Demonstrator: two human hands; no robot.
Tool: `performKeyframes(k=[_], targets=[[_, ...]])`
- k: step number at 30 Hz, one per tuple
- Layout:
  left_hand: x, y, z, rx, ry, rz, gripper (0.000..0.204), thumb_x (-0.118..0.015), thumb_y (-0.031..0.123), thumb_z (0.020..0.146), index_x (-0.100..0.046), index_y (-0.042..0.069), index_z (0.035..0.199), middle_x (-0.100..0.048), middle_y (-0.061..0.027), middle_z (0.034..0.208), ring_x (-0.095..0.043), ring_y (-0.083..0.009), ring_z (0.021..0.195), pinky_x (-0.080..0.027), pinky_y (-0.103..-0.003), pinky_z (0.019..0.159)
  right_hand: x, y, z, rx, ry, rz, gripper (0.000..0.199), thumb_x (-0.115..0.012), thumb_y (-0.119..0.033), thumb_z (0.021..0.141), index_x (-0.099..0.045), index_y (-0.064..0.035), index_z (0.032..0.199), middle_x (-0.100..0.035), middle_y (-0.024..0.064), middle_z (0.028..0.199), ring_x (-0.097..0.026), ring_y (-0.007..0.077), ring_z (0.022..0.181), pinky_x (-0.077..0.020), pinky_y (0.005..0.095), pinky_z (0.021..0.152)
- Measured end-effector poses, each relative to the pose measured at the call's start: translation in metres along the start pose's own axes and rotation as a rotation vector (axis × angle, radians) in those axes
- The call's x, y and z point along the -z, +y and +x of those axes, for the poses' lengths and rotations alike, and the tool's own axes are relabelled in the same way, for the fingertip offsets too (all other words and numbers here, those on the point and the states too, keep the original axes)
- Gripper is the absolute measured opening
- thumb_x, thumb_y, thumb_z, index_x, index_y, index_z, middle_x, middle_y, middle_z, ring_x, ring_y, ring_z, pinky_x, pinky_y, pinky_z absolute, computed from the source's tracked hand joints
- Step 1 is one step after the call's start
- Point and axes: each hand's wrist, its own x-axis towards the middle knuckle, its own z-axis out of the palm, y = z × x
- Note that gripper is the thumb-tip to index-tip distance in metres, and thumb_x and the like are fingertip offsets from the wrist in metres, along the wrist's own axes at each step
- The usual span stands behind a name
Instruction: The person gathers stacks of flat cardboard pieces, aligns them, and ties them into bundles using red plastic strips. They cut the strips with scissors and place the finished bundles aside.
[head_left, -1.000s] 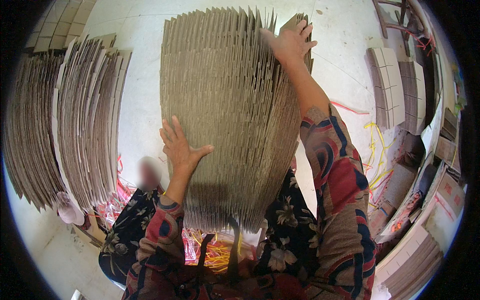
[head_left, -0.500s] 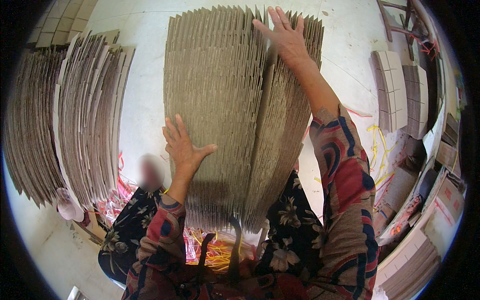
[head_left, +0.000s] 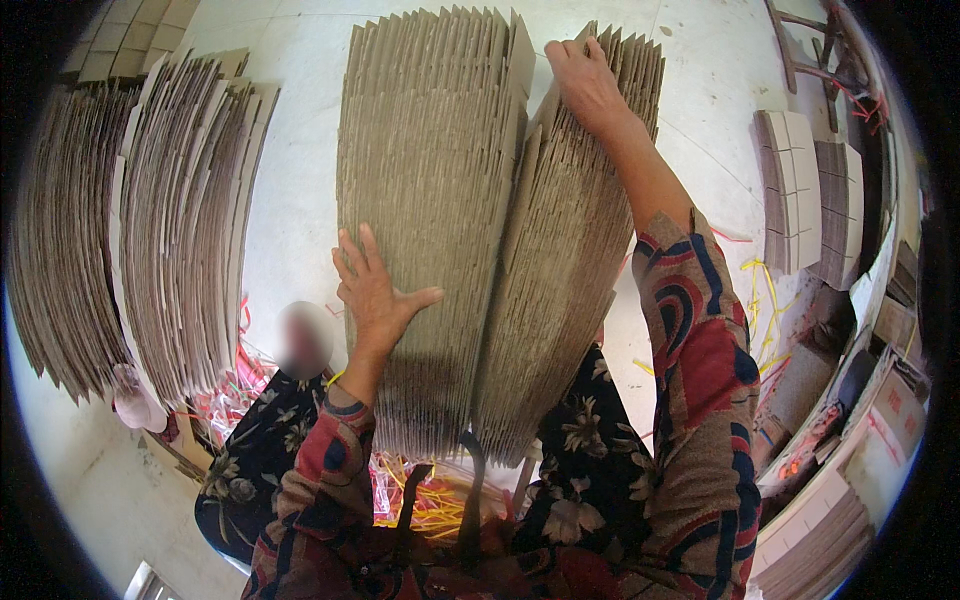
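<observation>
Change vs earlier: the stack of flat cardboard sheets (head_left: 430, 230) has split. One second ago it read as a single block; now a right-hand bundle (head_left: 570, 270) leans away from the top, with a wedge-shaped gap open between the two at upper centre. The gap was only starting half a second ago.
Right hand: right hand (head_left: 585, 85) has moved from the stack's far right corner toward the centre top. It sits on the upper edge of the leaning bundle, fingers curled over the sheet tops, gripping them. Arm stretched up and out, patterned sleeve running to lower right.
Left hand: left hand (head_left: 375, 290) is spread flat, fingers splayed, palm pressed on the left face of the main stack at mid-height. Position about the same as before. Forearm rises from the lower centre.
Stack location: centre of frame, standing on edge, bottom ends at the person's lap, tops near the upper edge.
Edges: both portions meet at the bottom and fan apart upward. Sheet tops are ragged, not flush.
Room left: pale floor (head_left: 290, 180) shows between the main stack and another row of standing sheets (head_left: 180, 220) at upper left.
Room right: floor strip, then smaller cardboard piles (head_left: 800, 190) at the right rim; yellow straps (head_left: 765, 300) lie loose between.
</observation>
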Motion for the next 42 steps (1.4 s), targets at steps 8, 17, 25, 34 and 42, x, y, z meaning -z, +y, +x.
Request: performKeyframes(k=[8,17,25,34,42], targets=[[-0.001,-0.001,0.001,0.0,0.002,0.003,0.133,-0.083,0.049,0.045,-0.004,0.009,0.143,-0.003,-0.0265,0.146,-0.008,-0.0502,0.131,-0.021,-0.063,0.097,0.003,-0.023,0.018,0.064,-0.119,-0.19,0.069,-0.045,-0.002,0.086,-0.023,-0.0405,0.139,-0.06,0.0107,0.096,-0.063,0.0254,0.079,-0.0182,0.0713,0.093],[-0.002,-0.003,0.001,-0.009,-0.005,0.003,0.13,-0.081,0.052,0.048,-0.004,0.012,0.144,-0.001,-0.0247,0.147,-0.008,-0.0497,0.132,-0.021,-0.065,0.097,0.011,-0.014,0.016,0.164,0.126,-0.184,0.032,-0.051,-0.006,0.082,-0.059,-0.0131,0.111,-0.054,0.0101,0.117,-0.052,0.0272,0.11,-0.0226,0.062,0.099],[0.001,-0.012,0.003,-0.054,-0.024,-0.054,0.125,-0.08,0.049,0.052,-0.006,0.012,0.144,0.0,-0.0258,0.147,-0.008,-0.05,0.131,-0.018,-0.061,0.101,-0.011,-0.01,0.026,0.045,0.031,0.044,0.038,-0.044,0.001,0.082,-0.046,-0.0122,0.118,-0.057,0.0119,0.092,-0.059,0.0313,0.089,-0.0281,0.0547,0.1],[0.002,-0.011,0.001,-0.044,-0.01,-0.003,0.128,-0.081,0.05,0.049,-0.004,0.012,0.144,-0.003,-0.0274,0.146,-0.009,-0.0507,0.131,-0.021,-0.06,0.101,0.003,-0.029,0.03,0.106,0.038,-0.102,0.05,-0.048,-0.004,0.084,-0.043,-0.0263,0.129,-0.056,0.0106,0.095,-0.06,0.0241,0.088,-0.0252,0.0611,0.098],[0.0,-0.011,0.003,-0.051,0.005,0.007,0.131,-0.081,0.053,0.047,-0.005,0.011,0.144,-0.003,-0.0273,0.146,-0.01,-0.0501,0.131,-0.021,-0.061,0.1,-0.019,-0.012,0.028,0.131,0.025,0.083,0.041,-0.048,-0.002,0.081,-0.045,-0.0136,0.121,-0.056,0.0124,0.095,-0.06,0.031,0.087,-0.0268,0.063,0.094]])
